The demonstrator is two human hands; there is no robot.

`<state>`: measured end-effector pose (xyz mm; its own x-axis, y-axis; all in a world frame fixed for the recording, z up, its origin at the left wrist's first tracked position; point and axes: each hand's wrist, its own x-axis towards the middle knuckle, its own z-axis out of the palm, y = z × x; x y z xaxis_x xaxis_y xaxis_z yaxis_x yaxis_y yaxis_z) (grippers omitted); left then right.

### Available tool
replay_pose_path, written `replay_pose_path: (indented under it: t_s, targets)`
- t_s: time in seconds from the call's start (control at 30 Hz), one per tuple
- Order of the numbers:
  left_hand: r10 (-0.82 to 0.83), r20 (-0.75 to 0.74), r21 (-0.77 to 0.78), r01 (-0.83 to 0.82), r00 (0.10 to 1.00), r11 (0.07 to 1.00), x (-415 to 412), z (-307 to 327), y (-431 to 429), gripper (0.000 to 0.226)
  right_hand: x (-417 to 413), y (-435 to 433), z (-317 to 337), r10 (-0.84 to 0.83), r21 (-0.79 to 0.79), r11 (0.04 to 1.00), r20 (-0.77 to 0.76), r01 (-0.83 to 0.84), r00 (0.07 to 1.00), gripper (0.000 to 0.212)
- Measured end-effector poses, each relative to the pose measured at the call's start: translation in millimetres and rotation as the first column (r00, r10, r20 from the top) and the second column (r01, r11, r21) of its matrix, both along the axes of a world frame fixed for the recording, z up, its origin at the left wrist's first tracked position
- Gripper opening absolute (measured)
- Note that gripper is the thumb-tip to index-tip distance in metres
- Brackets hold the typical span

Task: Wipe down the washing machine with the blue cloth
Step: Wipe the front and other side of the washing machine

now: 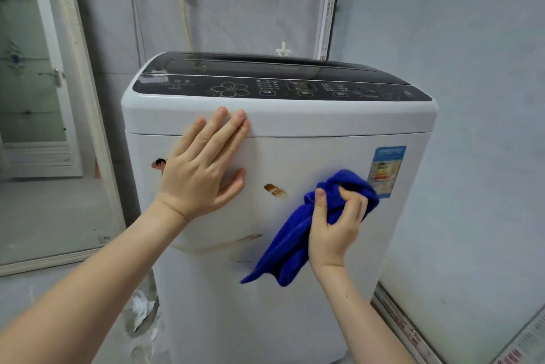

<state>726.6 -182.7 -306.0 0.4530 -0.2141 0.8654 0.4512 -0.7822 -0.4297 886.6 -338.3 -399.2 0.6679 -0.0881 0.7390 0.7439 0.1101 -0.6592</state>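
1. The left hand (pixel 200 169) lies flat, fingers straight, pressed on the front of the washing machine (pixel 324 127) at about 10 o'clock on the panel. It seems to be steadying the machine.
2. The right hand (pixel 333 225) grips the bunched blue cloth (pixel 289 245) against the panel's middle, with a loose tail hanging toward 7 o'clock.
3. Progress looks early. A brown smear (pixel 275 190) sits at 10 o'clock from the right hand, just beside the cloth and not yet wiped.
4. A long brown streak (pixel 224 245) also remains, at 6 o'clock below the left hand.
5. The panel's lower part, the dark control panel (pixel 295 89) and the lid (pixel 265 64) at 12 o'clock show no sign either way of wiping.
6. The only container is the machine's tub. Its lid is shut, so what is inside is hidden.
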Motion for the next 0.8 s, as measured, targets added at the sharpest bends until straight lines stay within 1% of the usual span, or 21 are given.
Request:
replay_pose_path:
  t_s: [0.07, 0.13, 0.2, 0.27, 0.3, 0.37, 0.43, 0.5, 0.57, 0.6, 0.67, 0.73, 0.77, 0.8]
  targets:
    - [-0.009, 0.003, -0.001, 0.009, 1.0, 1.0, 0.3, 0.1, -0.2, 0.068, 2.6, -6.8, -9.6, 0.014, -0.055, 0.998, -0.029, -0.015, 0.999, 0.037]
    - [-0.014, 0.01, -0.009, 0.014, 1.0, 1.0, 0.3, 0.9, -0.7, 0.068, 3.1, -12.2, 4.8, 0.053, -0.041, 0.998, -0.061, -0.056, 0.997, 0.036]
    - [-0.01, 0.01, -0.016, 0.01, 1.0, 1.0, -1.1, 0.5, -1.0, 0.068, 7.8, -16.8, 35.2, 0.068, 0.04, 0.997, -0.083, -0.065, 0.994, 0.041]
    - [-0.012, 0.01, -0.02, 0.012, 1.0, 1.0, -1.7, 0.8, -1.1, 0.069, 17.3, -19.3, 78.2, 0.013, 0.135, 0.991, -0.108, 0.002, 0.994, 0.047]
    - [-0.016, 0.01, -0.021, 0.016, 1.0, 1.0, -1.7, 1.0, -1.2, 0.069, 19.8, -18.2, 99.5, -0.022, 0.16, 0.986, -0.102, 0.038, 0.995, 0.05]
    - [-0.028, 0.01, -0.018, 0.028, 1.0, 0.999, -0.9, 0.9, -0.7, 0.068, 15.9, -9.0, 126.3, -0.027, 0.16, 0.987, -0.033, 0.032, 0.999, 0.05]
    - [-0.042, 0.003, -0.013, 0.042, 0.999, 0.999, -0.3, 0.4, 0.1, 0.067, 3.6, 5.2, 116.4, -0.037, 0.112, 0.993, 0.033, 0.033, 0.999, 0.044]
    - [-0.053, 0.002, -0.006, 0.053, 0.999, 0.999, -0.5, 0.4, 2.0, 0.066, -4.0, 9.7, 75.4, -0.052, 0.032, 0.998, 0.096, 0.05, 0.994, 0.034]
    - [-0.053, 0.004, -0.002, 0.053, 0.999, 0.999, -0.7, 0.4, 2.3, 0.066, 0.1, -1.7, 33.2, -0.049, -0.07, 0.996, 0.114, 0.057, 0.992, 0.033]
    - [-0.052, 0.003, -0.003, 0.052, 0.999, 0.999, -0.9, 0.1, 2.1, 0.067, 7.2, -10.1, 21.9, -0.055, -0.096, 0.993, 0.096, 0.064, 0.994, 0.033]
    - [-0.053, 0.003, -0.012, 0.053, 0.999, 0.999, -0.5, 0.2, 1.4, 0.068, 25.5, -24.9, 25.0, -0.08, -0.082, 0.993, -0.002, 0.079, 0.997, 0.031]
    - [-0.056, -0.006, -0.02, 0.056, 0.998, 0.998, -0.1, 0.7, 0.9, 0.068, 38.6, -32.6, 51.4, -0.091, -0.022, 0.996, -0.119, 0.089, 0.989, 0.024]
    - [-0.052, -0.007, -0.022, 0.051, 0.999, 0.998, -0.6, 0.8, 0.4, 0.068, 40.3, -32.1, 68.2, -0.092, 0.006, 0.996, -0.141, 0.094, 0.986, 0.023]
    - [-0.047, -0.009, -0.024, 0.047, 0.999, 0.999, -1.5, 1.0, 0.0, 0.068, 37.3, -27.7, 84.1, -0.1, 0.025, 0.994, -0.129, 0.104, 0.987, 0.023]
